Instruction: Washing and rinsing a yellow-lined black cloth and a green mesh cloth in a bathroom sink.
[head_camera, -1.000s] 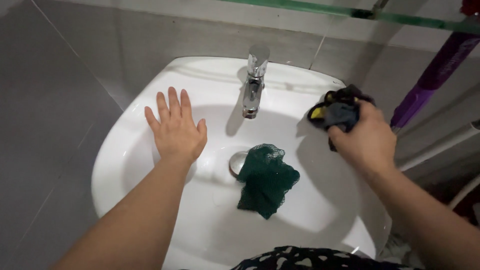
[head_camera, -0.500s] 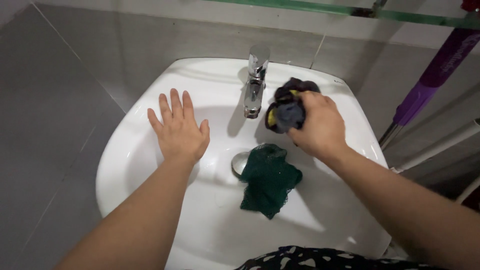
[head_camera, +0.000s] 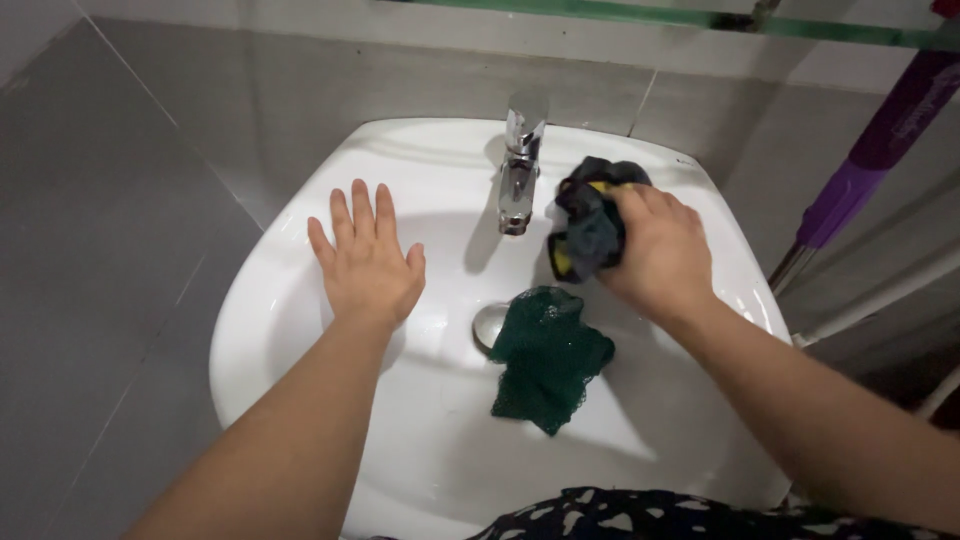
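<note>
The left hand (head_camera: 368, 262) is lying flat and open, fingers spread, holding nothing, on the left inner slope of the white washbasin (head_camera: 300, 220). Right of the chrome tap (head_camera: 520, 170), the right hand (head_camera: 655, 250) is gripping a bunched dark cloth (head_camera: 585, 225), with a green mesh scrubber (head_camera: 545, 355) lying nearer, beside the drain (head_camera: 488, 325).

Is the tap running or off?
Off, as far as shows: no stream falls from the tap spout, and the sink basin beneath holds no pooled water.
</note>
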